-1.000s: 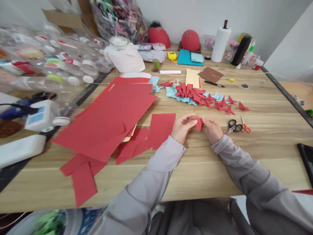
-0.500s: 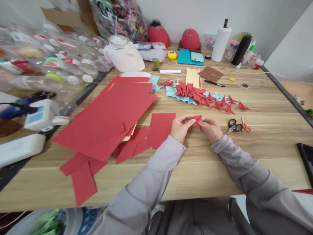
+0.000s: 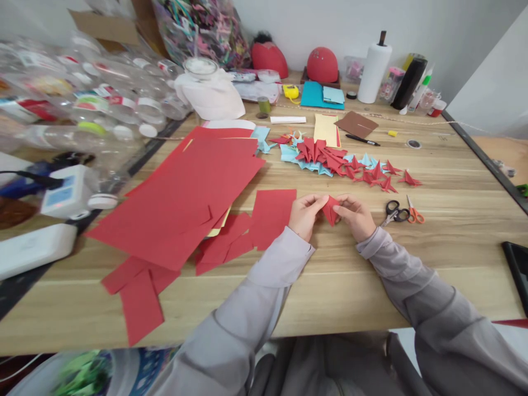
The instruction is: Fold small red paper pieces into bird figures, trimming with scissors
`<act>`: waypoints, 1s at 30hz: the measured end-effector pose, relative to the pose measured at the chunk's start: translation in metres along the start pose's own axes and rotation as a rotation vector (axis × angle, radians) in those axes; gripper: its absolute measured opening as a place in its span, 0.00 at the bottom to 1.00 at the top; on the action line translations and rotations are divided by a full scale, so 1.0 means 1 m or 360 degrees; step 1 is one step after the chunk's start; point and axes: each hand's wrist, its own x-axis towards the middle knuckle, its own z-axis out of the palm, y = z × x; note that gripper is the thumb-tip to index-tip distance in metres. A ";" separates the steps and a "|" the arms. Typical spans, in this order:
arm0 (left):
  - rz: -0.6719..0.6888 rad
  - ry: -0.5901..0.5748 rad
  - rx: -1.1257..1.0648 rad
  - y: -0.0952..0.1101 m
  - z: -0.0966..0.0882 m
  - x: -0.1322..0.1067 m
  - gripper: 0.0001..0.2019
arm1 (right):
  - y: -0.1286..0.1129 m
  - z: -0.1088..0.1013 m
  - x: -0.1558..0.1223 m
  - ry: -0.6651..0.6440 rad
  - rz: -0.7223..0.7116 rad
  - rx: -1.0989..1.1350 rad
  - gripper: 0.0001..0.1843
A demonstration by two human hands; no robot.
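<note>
A small folded piece of red paper is pinched between both hands just above the wooden table. My left hand grips its left side with closed fingers. My right hand holds its right side, fingers curled around it. A red paper rectangle lies just left of my left hand. A row of finished red and light blue folded paper figures lies behind the hands.
Large red paper sheets and offcuts cover the left of the table. Two pairs of scissors lie right of my right hand. Plastic bottles, a paper towel roll and a pen stand or lie farther back.
The folded red piece has been turned between my fingers: it pointed down, then lay flatter, and now points down again. Both hands stayed in place.
</note>
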 end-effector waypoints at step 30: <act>0.0110 -0.0188 0.0226 0.001 0.003 -0.005 0.19 | -0.005 0.003 0.004 0.0230 0.0014 0.0320 0.15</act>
